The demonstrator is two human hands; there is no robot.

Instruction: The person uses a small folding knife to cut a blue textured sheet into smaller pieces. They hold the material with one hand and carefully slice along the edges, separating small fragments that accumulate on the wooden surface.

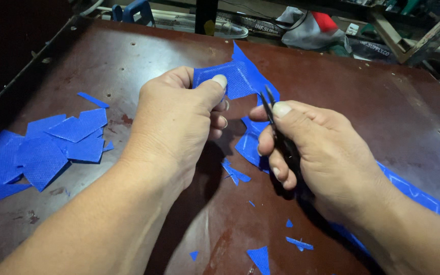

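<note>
Small blue triangular fabric offcuts (259, 257) are lying nearest the camera on the worn dark-brown wooden work table (362, 97), with more slivers scattered beside them. Left hand (179, 119) is pinching closed, thumb over fingers, on the free end of a long blue woven fabric strip (240, 76), holding it raised over the table centre. Right hand (322, 153) is gripping closed round small black thread snips (276, 122), blades parted slightly and touching the strip's edge. Stack of cut blue fabric patches (42, 150) is sitting at the table's left, suggesting many pieces are done; the strip is trailing off past the right wrist toward the lower right, so uncut length is remaining. Table's far edge is bordering clutter; the middle right surface is offering open room.
</note>
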